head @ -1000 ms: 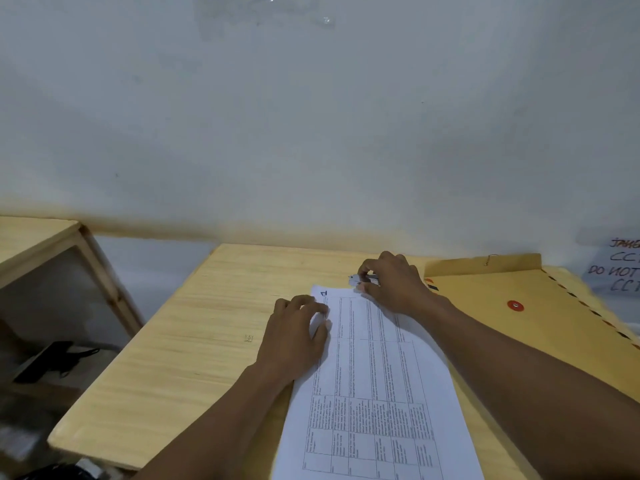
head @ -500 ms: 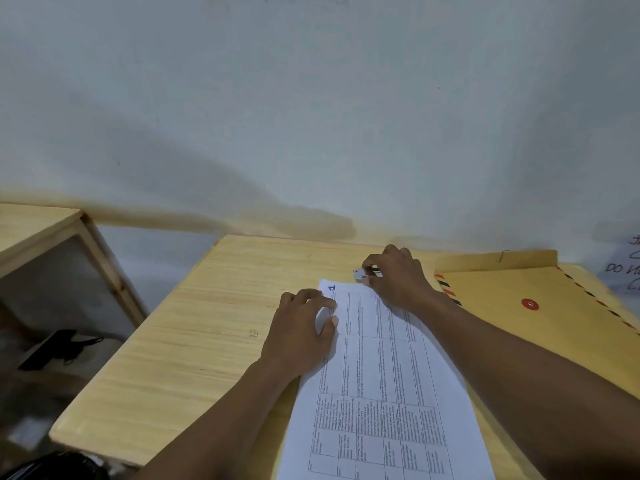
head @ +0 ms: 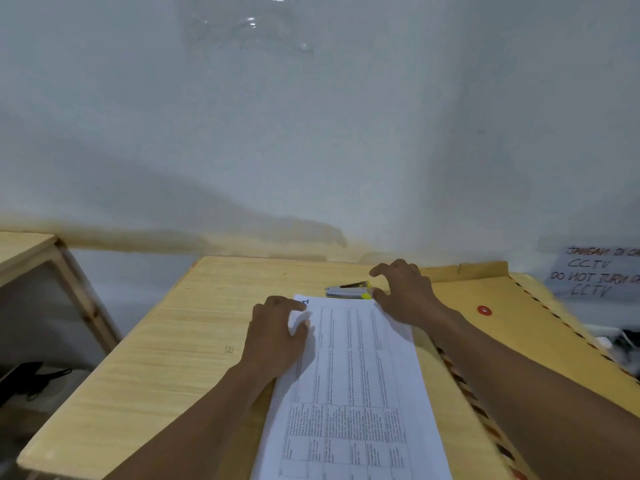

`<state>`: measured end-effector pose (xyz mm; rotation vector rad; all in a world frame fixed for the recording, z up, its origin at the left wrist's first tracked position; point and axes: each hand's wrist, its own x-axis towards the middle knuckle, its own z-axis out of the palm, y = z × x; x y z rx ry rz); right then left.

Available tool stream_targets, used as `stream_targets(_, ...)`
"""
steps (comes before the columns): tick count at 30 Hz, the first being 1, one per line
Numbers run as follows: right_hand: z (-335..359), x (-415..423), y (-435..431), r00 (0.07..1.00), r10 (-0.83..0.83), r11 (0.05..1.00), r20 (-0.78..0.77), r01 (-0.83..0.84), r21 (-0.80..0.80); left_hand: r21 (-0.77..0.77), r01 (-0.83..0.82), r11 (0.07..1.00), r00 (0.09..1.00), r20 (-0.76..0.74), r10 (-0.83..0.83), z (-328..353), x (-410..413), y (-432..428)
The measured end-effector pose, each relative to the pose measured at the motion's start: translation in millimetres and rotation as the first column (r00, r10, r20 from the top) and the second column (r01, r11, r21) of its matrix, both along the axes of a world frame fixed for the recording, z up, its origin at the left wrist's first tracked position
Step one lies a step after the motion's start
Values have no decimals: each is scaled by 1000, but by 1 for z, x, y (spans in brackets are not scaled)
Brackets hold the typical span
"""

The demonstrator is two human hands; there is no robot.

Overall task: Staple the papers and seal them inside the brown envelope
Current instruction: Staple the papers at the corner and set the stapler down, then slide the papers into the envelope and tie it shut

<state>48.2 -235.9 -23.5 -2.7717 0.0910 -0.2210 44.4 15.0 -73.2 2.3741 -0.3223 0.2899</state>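
Note:
White printed papers point(head: 349, 382) with table grids lie lengthwise on the wooden table point(head: 166, 341). My left hand point(head: 277, 334) rests on their upper left corner and pinches the edge there. A small silver stapler point(head: 347, 291) with a yellow tip lies on the table just beyond the papers' top edge. My right hand point(head: 405, 292) hovers right beside its yellow end with fingers spread, not gripping it. The brown envelope point(head: 502, 327), with a red round clasp and striped border, lies flat to the right, partly under my right forearm.
A white wall stands close behind the table. A handwritten paper notice point(head: 595, 275) hangs at the right. A second wooden table point(head: 31, 251) stands to the left, with dark things on the floor below it. The table's front left edge is near.
My right hand has lifted off the stapler and opened, leaving the stapler lying in view on the table. My left hand has stayed on the papers' corner.

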Motion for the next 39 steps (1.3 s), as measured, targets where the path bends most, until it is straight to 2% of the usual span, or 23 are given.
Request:
stream_targets(3,10,-37,-45,990,-127,992,-67,126,-26,72,13,997,997,75,-18,16,-4,-27)
stream_targets(6,6,-74,-82,960,-217,976,-177,215,-33,166,168,972,983,39,-177,25,-18,-68)
stream_targets(10,-7,-109,-103,935,-234,972,-267,234,-31,242,343,908,938,-36,-345,22,-38,-114)
stream_targets(14,-16,-121,-105,940,-244,970,-237,231,-82,290,442,849,894,-73,-441,11,-45,-144)
stream_targets(23,-18,-122,-107,942,-253,967,-222,237,-94,525,413,745,856,55,-513,5,-41,-163)
stream_targets(32,-13,-126,-130,898,-365,930,-245,341,-137,452,637,624,703,-8,-711,22,-64,-193)
stream_targets(36,-13,-135,-149,866,-419,908,-274,390,-156,408,680,609,680,-40,-732,18,-74,-209)
stream_targets(39,-15,-139,-160,823,-461,886,-331,449,-119,350,689,635,690,-50,-722,15,-72,-214)
